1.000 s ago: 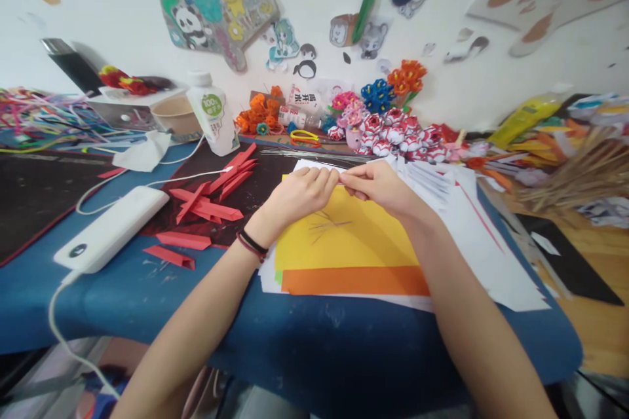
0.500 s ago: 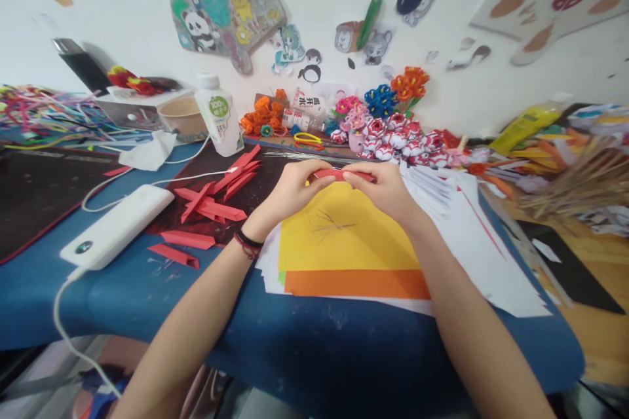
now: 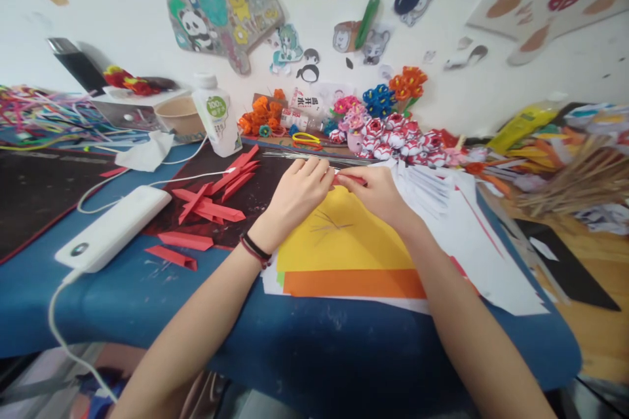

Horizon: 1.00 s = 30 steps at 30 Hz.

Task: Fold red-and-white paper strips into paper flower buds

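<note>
A narrow strip of folded red paper [image 3: 352, 180] is held between both hands above the yellow sheet [image 3: 339, 245]. My left hand [image 3: 299, 193] is closed over its left end, back of the hand turned up, so that end is hidden. From the other side my right hand [image 3: 378, 191] pinches the strip between thumb and fingers. On the yellow sheet are thin dark lines [image 3: 330, 222], which could be wires or pencil marks. Several similar folded red paper pieces [image 3: 211, 209] lie in a loose pile to the left.
An orange sheet [image 3: 354, 283] and white papers [image 3: 486, 242] lie under and beside the yellow one. Left are a white power bank [image 3: 115, 226] with a cable and a white bottle [image 3: 216, 114]. Paper flowers [image 3: 393, 134] stand at the back, thin wires [image 3: 289, 154] before them.
My left hand has rolled over the strip's left end, its back now upward. The right hand still pinches the strip. The view has shifted slightly.
</note>
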Motion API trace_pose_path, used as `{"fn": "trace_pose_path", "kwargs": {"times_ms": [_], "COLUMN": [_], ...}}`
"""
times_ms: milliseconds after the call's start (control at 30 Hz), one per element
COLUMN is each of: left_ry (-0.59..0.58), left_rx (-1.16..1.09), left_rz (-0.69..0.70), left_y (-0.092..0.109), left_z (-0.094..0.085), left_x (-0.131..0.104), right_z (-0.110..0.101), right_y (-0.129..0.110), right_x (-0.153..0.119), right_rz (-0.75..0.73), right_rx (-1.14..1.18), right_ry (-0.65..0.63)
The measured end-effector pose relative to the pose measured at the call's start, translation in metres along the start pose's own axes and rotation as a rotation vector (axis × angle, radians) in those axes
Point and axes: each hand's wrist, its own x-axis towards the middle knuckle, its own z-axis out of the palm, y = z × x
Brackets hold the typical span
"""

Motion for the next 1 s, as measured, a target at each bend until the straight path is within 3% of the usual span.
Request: {"fn": "trace_pose_path", "kwargs": {"times_ms": [233,400,533,733,1000], "left_ry": [-0.027,-0.006,0.005,-0.155,-0.102], "left_rx": [-0.027,-0.068,-0.303,-0.891,-0.98], "left_rz": [0.063,0.051,-0.114,-0.367,-0.486], "left_y": [0.004,0.003,-0.001,-0.009,-0.009], "left_z": [0.007,0.006,0.012,0.02,0.015], "left_x": [0.001,0.0,-0.002,0.001,0.002], "right_z": [0.001,-0.001,-0.003,-0.001,0.002], "right_y": [0.001,0.001,0.002,0.004,0.004], "right_x": [0.001,0.0,0.0,-0.001,0.0], "right_rz": [0.002,0.007,-0.045,-0.143,-0.206], "right_rx": [0.032,0.05,-0.024,-0.049,-0.133], "right_ry": [-0.085,-0.078,-0.077,-0.021,-0.017]}}
